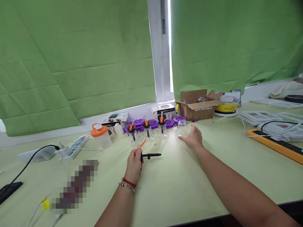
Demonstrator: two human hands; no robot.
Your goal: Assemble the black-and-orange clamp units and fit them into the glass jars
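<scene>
My left hand point(134, 164) is closed around a black-and-orange bottle top point(151, 155). Its black arm points right, and an orange lever sticks up past my thumb. Farther right, my right hand point(193, 137) is spread beside a clear, uncapped bottle point(181, 130), thumb across its lower front; whether it touches the glass I cannot tell. Left of that bottle stand three more clear bottles with black-and-orange tops: one on the right point(163, 130), one in the middle point(148, 132) and one on the left point(133, 136), partly behind the lever.
Purple plastic wheel-like pieces point(138, 124) lie behind the bottles. Small printed boxes point(163, 109) and an open cardboard box point(199, 108) line the wall. An orange-lidded shaker point(101, 138) and a power strip point(77, 146) stand left; an orange-and-black bar point(274, 145) lies right.
</scene>
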